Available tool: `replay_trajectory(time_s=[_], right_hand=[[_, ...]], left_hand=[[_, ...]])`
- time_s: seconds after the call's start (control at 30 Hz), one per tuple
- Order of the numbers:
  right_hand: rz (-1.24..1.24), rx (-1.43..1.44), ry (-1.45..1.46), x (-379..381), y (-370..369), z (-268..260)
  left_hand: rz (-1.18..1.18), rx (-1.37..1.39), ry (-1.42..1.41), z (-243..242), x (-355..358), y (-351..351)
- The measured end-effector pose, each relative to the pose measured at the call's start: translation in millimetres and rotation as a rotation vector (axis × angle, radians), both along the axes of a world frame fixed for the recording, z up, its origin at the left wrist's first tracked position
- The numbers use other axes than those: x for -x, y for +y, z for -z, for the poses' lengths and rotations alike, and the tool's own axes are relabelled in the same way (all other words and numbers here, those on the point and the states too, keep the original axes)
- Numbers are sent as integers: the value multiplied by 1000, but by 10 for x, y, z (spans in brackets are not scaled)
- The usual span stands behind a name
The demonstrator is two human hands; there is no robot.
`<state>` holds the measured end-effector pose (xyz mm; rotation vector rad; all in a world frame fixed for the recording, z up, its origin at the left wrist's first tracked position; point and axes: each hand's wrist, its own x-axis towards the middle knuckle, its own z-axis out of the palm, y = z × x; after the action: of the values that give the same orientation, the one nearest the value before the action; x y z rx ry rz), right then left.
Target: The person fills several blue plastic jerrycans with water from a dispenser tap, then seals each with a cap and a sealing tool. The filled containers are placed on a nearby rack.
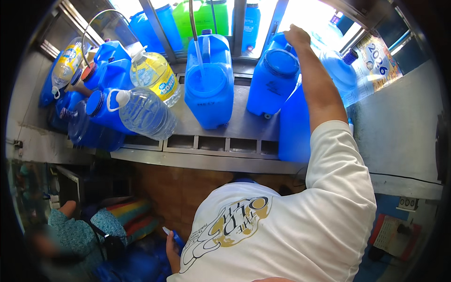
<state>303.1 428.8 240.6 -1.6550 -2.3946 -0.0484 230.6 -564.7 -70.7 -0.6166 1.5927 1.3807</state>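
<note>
My right hand (298,36) is stretched forward at the top back of a blue plastic water jug (273,79) with a round blue lid. Whether its fingers grip the jug or only rest by the window frame, I cannot tell. My left hand (172,248) is low beside my body, around a small blue-and-white object (179,239) that is partly hidden. In the middle of the steel counter (243,120) stands another blue jug (209,105), upright. A thin metal filling pipe (193,24) comes down over it, and a pale stream seems to run from the pipe.
Clear plastic bottles (148,112) and several blue containers crowd the left of the counter. A large blue container (296,123) stands under my right arm. More jugs, one green (201,17), are beyond the window. A person (77,229) in patterned clothing is at lower left.
</note>
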Motion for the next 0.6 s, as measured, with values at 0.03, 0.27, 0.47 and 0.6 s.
replay_trajectory(time_s=[0.03,0.27,0.47,0.6], right_hand=[[-44,-57,-45,136,5,-47],[-169,-255,-250,599,756,-110],[-307,-219,-289,661,1879,111],[-414,-103,-237,490,2417,358]], left_hand=[[-5,11,-14,1,-7,-15],[-69,45,-98,49,-144,310],[-84,8,-69,102,130,967],[-14,-15,9,118,629,1427]])
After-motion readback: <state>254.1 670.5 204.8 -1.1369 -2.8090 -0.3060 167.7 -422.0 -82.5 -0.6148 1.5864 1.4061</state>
